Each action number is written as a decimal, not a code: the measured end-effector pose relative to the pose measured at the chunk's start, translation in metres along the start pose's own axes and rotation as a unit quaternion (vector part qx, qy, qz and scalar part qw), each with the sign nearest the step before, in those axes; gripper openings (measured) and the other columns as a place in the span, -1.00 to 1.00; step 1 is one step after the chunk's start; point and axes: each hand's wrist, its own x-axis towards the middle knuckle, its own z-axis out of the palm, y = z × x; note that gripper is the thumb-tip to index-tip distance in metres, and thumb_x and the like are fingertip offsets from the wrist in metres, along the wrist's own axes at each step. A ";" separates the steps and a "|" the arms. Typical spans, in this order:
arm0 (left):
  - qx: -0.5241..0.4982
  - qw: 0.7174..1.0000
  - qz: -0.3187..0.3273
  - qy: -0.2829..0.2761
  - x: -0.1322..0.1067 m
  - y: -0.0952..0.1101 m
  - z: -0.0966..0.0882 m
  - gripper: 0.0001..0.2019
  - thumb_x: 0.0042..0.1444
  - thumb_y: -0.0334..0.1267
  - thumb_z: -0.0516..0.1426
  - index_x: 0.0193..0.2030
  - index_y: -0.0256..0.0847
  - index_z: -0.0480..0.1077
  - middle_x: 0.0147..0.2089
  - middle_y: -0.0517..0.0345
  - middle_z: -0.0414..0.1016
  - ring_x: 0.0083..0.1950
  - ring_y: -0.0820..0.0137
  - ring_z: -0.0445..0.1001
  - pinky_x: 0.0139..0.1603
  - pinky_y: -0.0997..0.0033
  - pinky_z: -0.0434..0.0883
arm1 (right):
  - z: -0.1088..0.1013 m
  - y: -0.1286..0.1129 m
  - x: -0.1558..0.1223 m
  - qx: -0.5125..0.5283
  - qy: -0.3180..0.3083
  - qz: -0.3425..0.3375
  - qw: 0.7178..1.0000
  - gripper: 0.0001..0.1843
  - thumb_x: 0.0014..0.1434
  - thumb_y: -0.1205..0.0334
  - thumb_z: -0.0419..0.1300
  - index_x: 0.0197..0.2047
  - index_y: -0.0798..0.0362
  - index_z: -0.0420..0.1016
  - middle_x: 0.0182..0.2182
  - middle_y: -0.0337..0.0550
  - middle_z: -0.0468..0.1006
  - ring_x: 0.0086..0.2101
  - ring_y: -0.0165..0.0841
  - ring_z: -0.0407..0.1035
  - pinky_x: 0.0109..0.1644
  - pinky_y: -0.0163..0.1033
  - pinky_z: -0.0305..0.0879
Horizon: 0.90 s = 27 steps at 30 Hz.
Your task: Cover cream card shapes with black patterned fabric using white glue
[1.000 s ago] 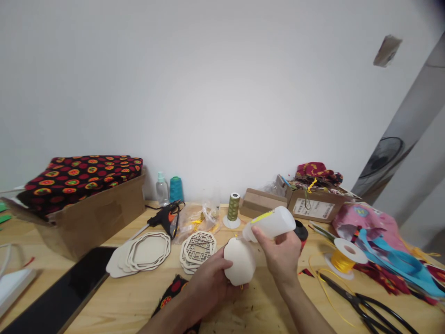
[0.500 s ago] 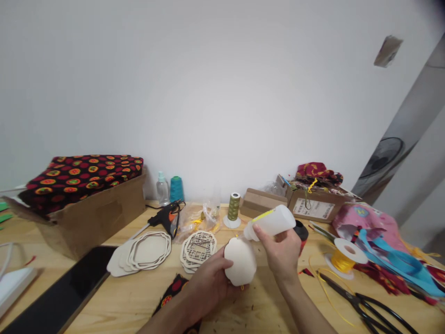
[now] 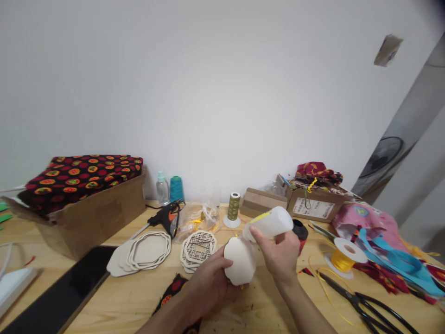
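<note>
My left hand grips a pale scalloped wooden piece by its left side, thumb on its face. A yellow cord loop peeks out at the piece's lower edge. In my right hand is a white glue bottle with a yellow stripe, tilted so its tip end points down-left at the upper edge of the piece. Whether the tip touches the wood I cannot tell. Under my left forearm lies dark patterned fabric. Openwork wooden pieces lie stacked just left of my left hand.
Wooden blanks and frames, a glue gun and a black slab lie left. Behind stand an olive thread spool and a teal cone. Right are black scissors, a yellow cord spool and a cardboard box.
The glue bottle and my right hand have shifted slightly left and down. My left hand and the wooden piece stay nearly still.
</note>
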 end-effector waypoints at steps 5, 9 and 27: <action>-0.001 1.000 0.003 -0.001 0.000 0.000 0.000 -0.66 0.00 -0.48 -0.05 -0.08 -0.23 0.32 -0.31 0.05 0.48 -0.36 0.35 0.42 -0.39 0.36 0.31 | 0.000 -0.001 -0.001 -0.024 -0.015 0.004 1.000 -0.61 -0.21 -0.02 0.26 -0.47 0.18 0.40 -0.53 0.02 0.52 -0.49 -0.19 0.40 -0.38 -0.10 0.33; -0.001 1.000 0.002 -0.001 -0.001 0.001 0.001 -0.67 0.00 -0.48 -0.05 -0.09 -0.23 0.32 -0.31 0.06 0.47 -0.34 0.34 0.42 -0.37 0.34 0.31 | 0.000 -0.001 0.000 -0.035 -0.014 -0.013 0.999 -0.62 -0.19 -0.02 0.25 -0.48 0.18 0.39 -0.54 0.01 0.51 -0.51 -0.20 0.40 -0.40 -0.11 0.33; 0.003 1.000 -0.001 -0.002 0.000 0.001 0.003 -0.66 -0.01 -0.49 -0.06 -0.08 -0.25 0.32 -0.31 0.04 0.47 -0.34 0.34 0.42 -0.37 0.35 0.31 | 0.003 -0.001 -0.005 -0.023 -0.017 0.005 1.000 -0.59 -0.21 -0.04 0.26 -0.46 0.19 0.43 -0.50 0.08 0.53 -0.45 -0.13 0.43 -0.33 -0.05 0.34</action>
